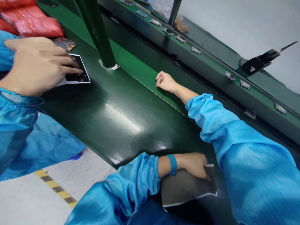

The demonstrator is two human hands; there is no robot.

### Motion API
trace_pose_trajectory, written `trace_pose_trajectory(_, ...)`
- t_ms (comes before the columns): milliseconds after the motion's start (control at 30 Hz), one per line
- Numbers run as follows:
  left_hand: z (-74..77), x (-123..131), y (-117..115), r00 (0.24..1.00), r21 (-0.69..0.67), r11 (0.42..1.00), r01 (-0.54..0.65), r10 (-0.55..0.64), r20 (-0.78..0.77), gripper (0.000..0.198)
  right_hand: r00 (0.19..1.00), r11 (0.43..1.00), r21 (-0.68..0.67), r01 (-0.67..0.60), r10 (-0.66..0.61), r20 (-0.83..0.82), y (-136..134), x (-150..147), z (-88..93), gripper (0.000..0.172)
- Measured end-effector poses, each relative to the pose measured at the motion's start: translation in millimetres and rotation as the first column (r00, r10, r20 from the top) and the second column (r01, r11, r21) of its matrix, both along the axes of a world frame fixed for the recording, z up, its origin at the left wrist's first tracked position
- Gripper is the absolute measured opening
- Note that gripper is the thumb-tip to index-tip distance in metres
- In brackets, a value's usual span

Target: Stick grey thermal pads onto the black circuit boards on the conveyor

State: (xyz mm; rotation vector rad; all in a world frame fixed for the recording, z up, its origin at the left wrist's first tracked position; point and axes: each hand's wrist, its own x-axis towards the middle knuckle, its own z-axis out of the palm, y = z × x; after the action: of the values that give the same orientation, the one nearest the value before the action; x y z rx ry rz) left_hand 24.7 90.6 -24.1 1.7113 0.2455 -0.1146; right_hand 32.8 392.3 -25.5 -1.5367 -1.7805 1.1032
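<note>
The person's left hand [193, 164], with a blue wristband [172, 164] behind it, lies over the upper part of a dark sheet [187, 190] with white edges. The fingers of that hand are closed, the sheet seemingly pinched near its upper right corner, the thumb against its face; most of the sheet extends below the fingers and back toward the wrist. How the sheet's lowest edge is supported is hard to tell in the shadow. The right hand [166, 82] is well apart from the dark sheet, beyond it across the green tabletop [145, 147] and over a brighter green strip [138, 70]; its fingers are folded into a loose fist, and whether they enclose something small cannot be told. Far to the left of the dark sheet, a co-worker's hand [39, 62] spreads its fingers over a second sheet [82, 70], also dark with a white border. Farther from the dark sheet than the right hand stands a green post [96, 34], with red packages [35, 22] off to its left. Beyond the dark sheet, small circuit boards [196, 50] line a ledge, and a black device [260, 63] with an antenna sits behind them to the right.
</note>
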Motion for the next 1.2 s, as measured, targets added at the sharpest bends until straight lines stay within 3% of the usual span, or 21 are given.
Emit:
trace_pose_trajectory(200,-0.4,1.6,0.3,1.0,0.035,0.999,0.017,-0.016,-0.023,0.035,0.997,0.999,0.047,-0.017,0.014,0.075,-7.3,8.3,1.3,0.04)
trace_pose_trajectory(467,-3.8,1.3,-0.4,1.0,0.027,0.999,0.022,-0.022,0.01,0.032,0.95,0.982,0.17,-0.081,0.025,0.31,-24.7,13.9,3.8,0.04)
trace_pose_trajectory(700,-3.2,4.8,-2.6,1.0,-0.01,1.0,0.005,-0.005,-0.002,0.031,0.794,0.992,0.123,0.004,-0.078,0.603,-35.5,14.6,15.3,0.052)
trace_pose_trajectory(767,-2.0,8.7,-3.1,1.0,-0.044,0.999,0.02,-0.021,-0.01,0.031,0.786,0.998,0.041,0.043,-0.059,0.615,-37.0,23.6,18.7,0.062)
trace_pose_trajectory(833,-1.2,11.9,-1.3,0.998,-0.095,0.995,0.03,-0.035,-0.057,0.028,0.802,0.995,-0.006,0.101,-0.078,0.592,-38.2,35.2,15.8,0.065)
trace_pose_trajectory(933,2.3,10.4,5.1,0.985,-0.276,0.959,0.062,-0.103,-0.138,0.021,0.87,0.989,0.055,0.135,-0.145,0.471,-45.8,50.3,6.6,0.061)
trace_pose_trajectory(1000,7.2,5.4,9.8,0.983,-0.366,0.928,0.071,-0.128,-0.132,0.027,0.923,0.977,0.099,0.187,-0.209,0.323,-58.8,58.1,6.2,0.058)
trace_pose_trajectory(1100,13.6,-2.2,16.0,0.984,-0.404,0.912,0.068,-0.128,-0.123,0.036,0.962,0.962,0.086,0.26,-0.266,0.069,-90.1,70.7,19.4,0.055)
trace_pose_trajectory(1200,14.4,-3.9,20.9,0.985,-0.396,0.916,0.062,-0.119,-0.122,0.035,0.958,0.969,-0.029,0.245,-0.246,-0.15,-131.4,92.2,39.7,0.06)
